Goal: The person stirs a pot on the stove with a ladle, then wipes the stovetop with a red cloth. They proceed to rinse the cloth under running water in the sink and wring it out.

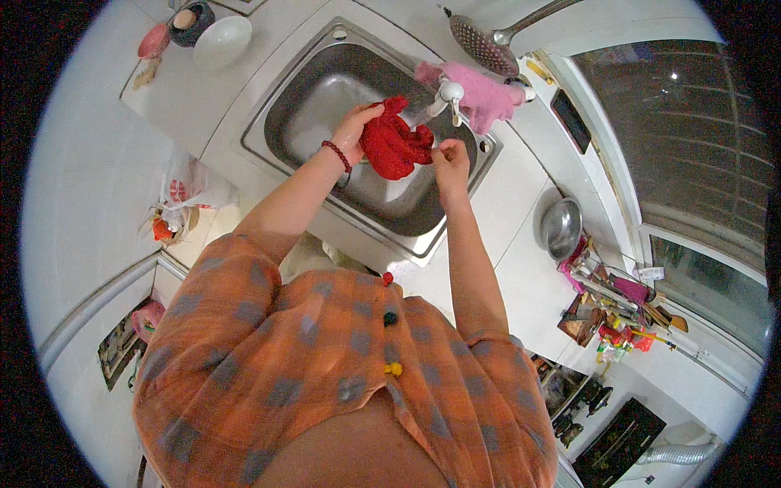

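Observation:
A crumpled wet-looking red cloth (396, 148) is stretched between my two hands above the steel sink (305, 102). My left hand (351, 134), with a dark red bead bracelet at the wrist, is closed on the cloth's left side. With fingers pinched together, my right hand (452, 167) grips its right edge. Just beyond the hands stands a white faucet (449, 96), and a pink mesh cloth (492, 98) is draped over its back. Folds of the red cloth hide some of my fingertips.
A large skimmer (486, 47) lies behind the faucet, near a dark phone-like slab (571, 120). White and dark bowls (222, 42) stand at the far left. To the right are a metal bowl (561, 229) and cluttered utensils (622, 297). A plastic bag (195, 183) sits at left.

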{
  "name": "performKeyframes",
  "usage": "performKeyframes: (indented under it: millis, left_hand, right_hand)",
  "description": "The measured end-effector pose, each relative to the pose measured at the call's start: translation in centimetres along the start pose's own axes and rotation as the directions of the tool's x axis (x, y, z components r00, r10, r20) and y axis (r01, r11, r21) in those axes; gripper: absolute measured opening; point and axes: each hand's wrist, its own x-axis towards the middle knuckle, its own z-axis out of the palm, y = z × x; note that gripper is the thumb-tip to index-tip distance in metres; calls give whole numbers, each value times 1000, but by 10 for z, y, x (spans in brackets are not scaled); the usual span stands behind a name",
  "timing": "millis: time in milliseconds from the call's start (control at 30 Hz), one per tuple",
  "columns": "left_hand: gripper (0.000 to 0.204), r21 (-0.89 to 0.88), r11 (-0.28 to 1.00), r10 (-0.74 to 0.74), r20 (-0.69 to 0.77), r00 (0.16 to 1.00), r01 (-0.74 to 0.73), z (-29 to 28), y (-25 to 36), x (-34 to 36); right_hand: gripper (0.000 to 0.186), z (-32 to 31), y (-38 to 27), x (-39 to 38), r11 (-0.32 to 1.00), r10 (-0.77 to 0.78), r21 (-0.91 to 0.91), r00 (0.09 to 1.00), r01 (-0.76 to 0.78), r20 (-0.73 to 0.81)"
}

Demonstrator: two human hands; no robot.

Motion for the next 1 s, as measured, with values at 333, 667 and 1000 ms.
performKeyframes:
  millis: [333, 667, 1000]
  left_hand:
    - [21, 10, 999, -51, 10, 999, 51, 9, -3, -2]
    - [31, 592, 782, 273, -50, 961, -192, -3, 5, 3]
    - [61, 911, 205, 149, 331, 932, -357, 20, -7, -7]
  right_hand:
    - [18, 23, -8, 9, 996, -61, 84, 948, 37, 312]
    - [9, 5, -10, 14, 957, -61, 288, 990, 23, 123]
    - [12, 1, -48, -6, 813, 111, 533, 961, -233, 252]
